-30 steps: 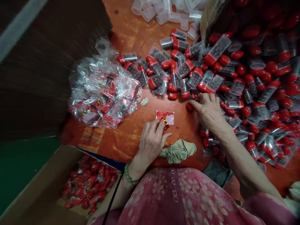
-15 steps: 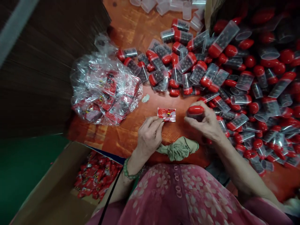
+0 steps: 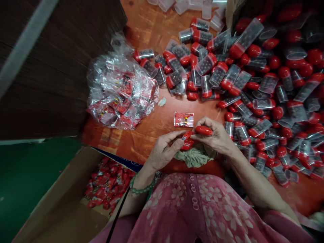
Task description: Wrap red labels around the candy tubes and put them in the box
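Observation:
My right hand (image 3: pixel 215 136) grips a small clear vial by its red cap (image 3: pixel 204 130), just above the table's near edge. My left hand (image 3: pixel 165 150) pinches a small red label (image 3: pixel 187 140) and holds it against the vial. Another red printed label (image 3: pixel 184 119) lies flat on the orange table (image 3: pixel 141 30) just beyond both hands. A big heap of red-capped vials (image 3: pixel 253 84) filled with dark beads spreads to the right and behind.
A crumpled clear plastic bag of red packets (image 3: pixel 121 94) lies at the left. A green cloth (image 3: pixel 194 158) sits at the table edge under my hands. A cardboard box with red items (image 3: pixel 106 185) stands at lower left. Empty clear vials (image 3: pixel 202 8) lie at the far edge.
My right hand lifted a red-capped vial from the heap and brought it toward me. My left hand left one label on the table and now holds a label against the vial.

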A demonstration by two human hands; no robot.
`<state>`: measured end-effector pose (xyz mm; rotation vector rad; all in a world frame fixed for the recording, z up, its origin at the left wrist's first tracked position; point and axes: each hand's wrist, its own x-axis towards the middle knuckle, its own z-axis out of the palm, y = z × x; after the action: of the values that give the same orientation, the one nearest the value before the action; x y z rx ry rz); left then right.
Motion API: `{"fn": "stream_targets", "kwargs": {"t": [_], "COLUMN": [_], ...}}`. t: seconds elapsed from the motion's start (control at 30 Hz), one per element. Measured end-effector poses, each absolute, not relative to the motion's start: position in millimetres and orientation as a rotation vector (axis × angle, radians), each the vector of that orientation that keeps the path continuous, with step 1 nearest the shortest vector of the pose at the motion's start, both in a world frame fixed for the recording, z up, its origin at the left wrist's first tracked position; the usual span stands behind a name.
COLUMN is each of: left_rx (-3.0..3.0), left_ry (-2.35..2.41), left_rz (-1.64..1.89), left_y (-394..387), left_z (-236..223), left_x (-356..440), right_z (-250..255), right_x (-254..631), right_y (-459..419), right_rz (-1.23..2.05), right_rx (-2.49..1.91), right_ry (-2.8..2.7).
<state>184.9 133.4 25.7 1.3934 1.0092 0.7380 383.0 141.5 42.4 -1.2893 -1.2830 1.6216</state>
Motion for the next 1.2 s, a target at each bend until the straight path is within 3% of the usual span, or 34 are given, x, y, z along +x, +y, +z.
{"fn": "stream_targets", "kwargs": {"t": [0.13,0.3,0.7,1.2], "left_rx": [1.361,1.348,1.524,1.677], "left_ry": [0.958,0.869,1.031,1.015], "left_rz": [0.483,0.439,0.922,1.051], "left_y": [135.6,139.8,135.0,130.9], "left_z": [25.4,20.3,9.0,18.3], "left_x": [182.8,179.6,185.6,175.0], "right_z": [47.7,48.3,66.2,76.1], "right_x": [381.7,383.7,384.1,395.3], "right_y": [142.5,144.3,149.2,152.1], "right_rz": [1.648,1.657,1.572,1.384], "right_rx": [-1.222,-1.198,-1.213,-1.264], "right_ry": [-1.384,-1.527,-1.729,-1.870]}}
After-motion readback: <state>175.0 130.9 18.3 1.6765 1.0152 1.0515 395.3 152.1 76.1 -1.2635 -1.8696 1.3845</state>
